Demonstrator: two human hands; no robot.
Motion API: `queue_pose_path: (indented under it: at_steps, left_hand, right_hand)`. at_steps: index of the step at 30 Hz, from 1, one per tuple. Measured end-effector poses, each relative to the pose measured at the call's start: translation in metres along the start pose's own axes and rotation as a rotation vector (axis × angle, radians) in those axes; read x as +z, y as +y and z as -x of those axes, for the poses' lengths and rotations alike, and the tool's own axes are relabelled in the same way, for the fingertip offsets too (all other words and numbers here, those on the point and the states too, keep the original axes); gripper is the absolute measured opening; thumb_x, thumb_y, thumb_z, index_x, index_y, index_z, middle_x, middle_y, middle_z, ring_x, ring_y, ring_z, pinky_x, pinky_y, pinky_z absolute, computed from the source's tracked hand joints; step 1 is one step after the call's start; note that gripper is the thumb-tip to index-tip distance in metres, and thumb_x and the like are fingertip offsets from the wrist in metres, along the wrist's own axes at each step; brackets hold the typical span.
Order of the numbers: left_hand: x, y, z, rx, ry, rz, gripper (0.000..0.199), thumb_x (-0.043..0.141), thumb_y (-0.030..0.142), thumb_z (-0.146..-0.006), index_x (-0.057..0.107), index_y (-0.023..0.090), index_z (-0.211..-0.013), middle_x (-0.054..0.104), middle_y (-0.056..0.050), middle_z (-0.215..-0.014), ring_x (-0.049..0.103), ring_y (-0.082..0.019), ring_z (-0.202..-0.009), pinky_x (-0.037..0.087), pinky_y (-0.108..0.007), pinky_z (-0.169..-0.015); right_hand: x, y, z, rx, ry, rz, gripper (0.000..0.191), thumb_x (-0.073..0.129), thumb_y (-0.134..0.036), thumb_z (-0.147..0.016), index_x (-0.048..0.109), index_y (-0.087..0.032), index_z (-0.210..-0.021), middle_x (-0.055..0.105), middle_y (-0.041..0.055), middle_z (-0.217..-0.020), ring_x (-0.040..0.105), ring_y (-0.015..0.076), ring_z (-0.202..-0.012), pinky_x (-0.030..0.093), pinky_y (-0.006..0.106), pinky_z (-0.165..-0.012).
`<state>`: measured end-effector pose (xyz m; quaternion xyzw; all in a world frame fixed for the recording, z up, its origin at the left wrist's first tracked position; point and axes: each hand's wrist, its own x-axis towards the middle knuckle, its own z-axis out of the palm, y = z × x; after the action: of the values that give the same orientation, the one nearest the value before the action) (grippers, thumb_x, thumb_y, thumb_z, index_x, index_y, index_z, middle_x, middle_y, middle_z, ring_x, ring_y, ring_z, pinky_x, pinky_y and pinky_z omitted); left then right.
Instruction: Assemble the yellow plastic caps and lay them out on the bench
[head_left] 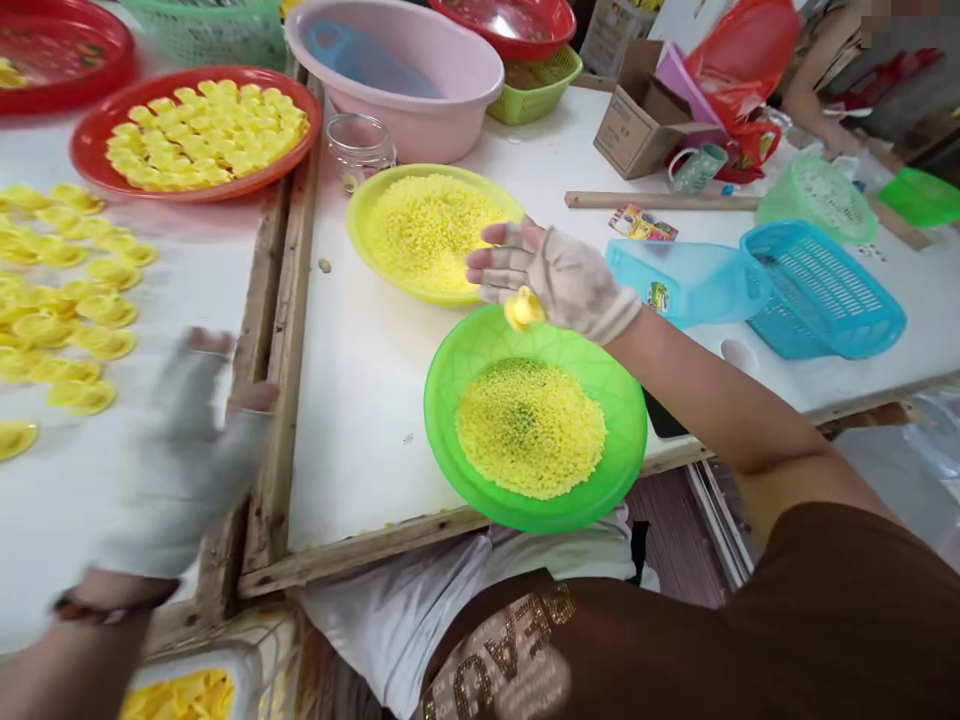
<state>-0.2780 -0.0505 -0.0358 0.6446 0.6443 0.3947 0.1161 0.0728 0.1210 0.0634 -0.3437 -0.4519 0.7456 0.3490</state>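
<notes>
My right hand (559, 275), in a pale fingertip-less glove, is held with its fingers stretched out over the near side of a yellow bowl (360, 225) of small yellow beads. Right at its lower edge is a small yellow plastic piece (523, 310), slightly blurred; whether it touches the glove I cannot tell. Below lies a green bowl (450, 420) with more yellow beads (532, 430), darker at their middle. Blurred by motion, my gloved left hand (199, 440) is over the left table by the wooden edge, thumb and finger apart, with nothing visible between them. Yellow hat-shaped pieces (45, 325) lie beyond it.
A red tray (300, 165) of yellow pieces, a glass jar (360, 145) and a pink basin (420, 130) stand behind. Rightward are a blue basket (840, 290), a cardboard box (634, 125) and a mug (697, 168). Raised wooden strips (281, 400) edge the tables. Another person's arm (810, 90) shows far right.
</notes>
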Motion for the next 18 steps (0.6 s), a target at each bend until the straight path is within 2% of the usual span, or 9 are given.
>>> queue_pose_path:
  at_steps: [2,3,5,6,7,9,11,13,18]
  left_hand:
    - [0.039,0.053,0.008,0.173,0.019,-0.024,0.048,0.059,0.04,-0.097,0.057,0.022,-0.142,0.059,-0.011,-0.147,0.051,-0.039,-0.141,0.041,-0.065,-0.119]
    - [0.057,0.079,0.013,0.2,0.03,-0.01,0.042,0.058,0.036,-0.099,0.058,0.02,-0.138,0.062,-0.013,-0.143,0.055,-0.037,-0.139,0.047,-0.062,-0.116]
    - [0.086,0.129,0.021,0.226,0.036,0.097,0.039,0.061,0.031,-0.099,0.058,0.02,-0.136,0.064,-0.014,-0.137,0.065,-0.03,-0.125,0.057,-0.051,-0.106]
    - [0.098,0.151,0.023,0.215,-0.014,0.157,0.044,0.064,0.031,-0.098,0.055,0.02,-0.139,0.065,-0.013,-0.133,0.071,-0.025,-0.111,0.062,-0.045,-0.097]
    - [0.11,0.17,0.024,0.203,-0.053,0.211,0.052,0.069,0.032,-0.095,0.051,0.02,-0.142,0.067,-0.012,-0.128,0.073,-0.021,-0.098,0.064,-0.04,-0.088]
    - [0.129,0.195,0.021,0.175,-0.093,0.267,0.059,0.078,0.033,-0.089,0.052,0.019,-0.139,0.069,-0.01,-0.118,0.071,-0.019,-0.086,0.064,-0.036,-0.079]
    - [0.145,0.203,0.016,0.152,-0.088,0.267,0.048,0.081,0.027,-0.085,0.059,0.018,-0.126,0.071,-0.009,-0.111,0.071,-0.021,-0.09,0.063,-0.038,-0.082]
    - [0.154,0.199,0.011,0.132,-0.089,0.268,0.034,0.079,0.019,-0.084,0.063,0.018,-0.115,0.072,-0.008,-0.108,0.071,-0.024,-0.097,0.061,-0.04,-0.087]
    - [0.152,0.183,0.013,0.011,-0.091,0.51,0.029,0.072,0.014,-0.087,0.061,0.02,-0.113,0.071,-0.011,-0.119,0.071,-0.023,-0.106,0.061,-0.041,-0.093]
  right_hand:
    - [-0.022,0.005,0.028,0.059,0.094,-0.117,0.038,0.031,-0.042,-0.11,0.061,-0.018,-0.109,0.077,0.0091,-0.102,0.073,0.02,-0.102,0.059,0.045,-0.099]
    - [-0.028,0.011,0.038,0.092,0.117,-0.171,0.04,0.03,-0.045,-0.11,0.06,-0.018,-0.109,0.077,0.0105,-0.103,0.073,0.0208,-0.101,0.059,0.045,-0.097]
    - [-0.031,0.027,0.052,0.158,0.118,-0.27,0.044,0.028,-0.047,-0.109,0.06,-0.018,-0.108,0.076,0.0123,-0.104,0.073,0.0222,-0.102,0.06,0.045,-0.096]
    - [-0.029,0.036,0.056,0.181,0.115,-0.306,0.045,0.027,-0.048,-0.109,0.06,-0.018,-0.108,0.076,0.0126,-0.104,0.073,0.0225,-0.102,0.06,0.045,-0.097]
    - [-0.026,0.043,0.059,0.195,0.117,-0.329,0.046,0.026,-0.048,-0.109,0.06,-0.018,-0.107,0.076,0.0125,-0.104,0.073,0.0226,-0.102,0.059,0.044,-0.097]
    - [-0.017,0.056,0.062,0.203,0.14,-0.322,0.045,0.028,-0.05,-0.109,0.06,-0.019,-0.107,0.075,0.0115,-0.104,0.073,0.0224,-0.101,0.059,0.044,-0.097]
    - [-0.006,0.065,0.063,0.187,0.159,-0.268,0.041,0.033,-0.053,-0.108,0.059,-0.021,-0.108,0.075,0.0103,-0.105,0.071,0.0225,-0.103,0.058,0.044,-0.098]
    - [0.003,0.068,0.063,0.144,0.153,-0.207,0.039,0.038,-0.056,-0.106,0.057,-0.023,-0.111,0.074,0.0094,-0.108,0.07,0.0228,-0.107,0.055,0.044,-0.101]
    - [0.007,0.062,0.066,-0.057,0.05,-0.018,0.052,0.037,-0.068,-0.101,0.055,-0.024,-0.122,0.072,0.0105,-0.114,0.068,0.0244,-0.112,0.052,0.046,-0.104]
